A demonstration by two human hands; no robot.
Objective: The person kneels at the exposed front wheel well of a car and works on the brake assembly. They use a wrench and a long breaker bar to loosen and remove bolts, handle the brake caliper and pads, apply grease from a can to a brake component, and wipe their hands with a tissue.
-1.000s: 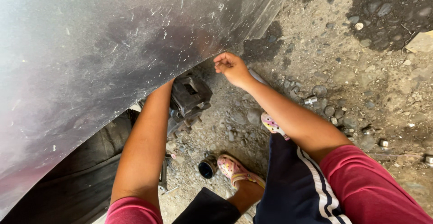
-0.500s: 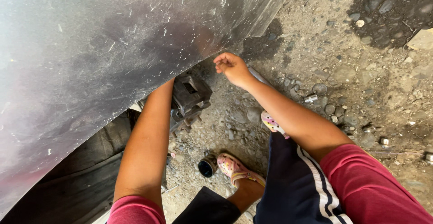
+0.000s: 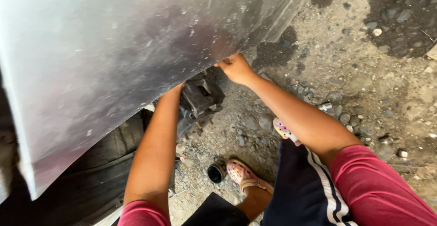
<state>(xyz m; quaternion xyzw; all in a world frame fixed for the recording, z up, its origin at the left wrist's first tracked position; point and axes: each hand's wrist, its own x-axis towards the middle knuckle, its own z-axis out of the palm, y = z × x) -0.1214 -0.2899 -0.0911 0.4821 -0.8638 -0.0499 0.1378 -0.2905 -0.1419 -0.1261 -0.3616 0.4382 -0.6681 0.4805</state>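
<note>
1. Right hand (image 3: 236, 67) sits just above the middle of the frame, its grip curled shut at the lower edge of the big grey metal panel (image 3: 127, 53); whether the fingers hold something small or only the panel edge, I cannot tell.
2. Left hand is hidden: the left forearm (image 3: 154, 153) rises from the lower left and goes behind the panel edge beside the dark metal part, so the state of its grip cannot be seen.
3. Between the two arms hangs the dark metal part (image 3: 200, 99), a blocky greasy piece that looks like a brake caliper. It lies below and to the left of the right hand, near it but apart. Its long axis runs slantwise, from lower left to upper right.
4. The hidden left hand seems the nearer one, since that wrist ends just beside the part's left side.
5. Below, in the lower middle, a small dark cylinder (image 3: 216, 172) lies on the ground, open end up, touching or just beside a patterned sandal (image 3: 243, 176).
6. The ground (image 3: 364, 85) is rough earth with gravel, stones and dark oily stains at the upper right.
7. At the lower left a dark tyre-like shape (image 3: 91, 171) shows under the panel.
</note>
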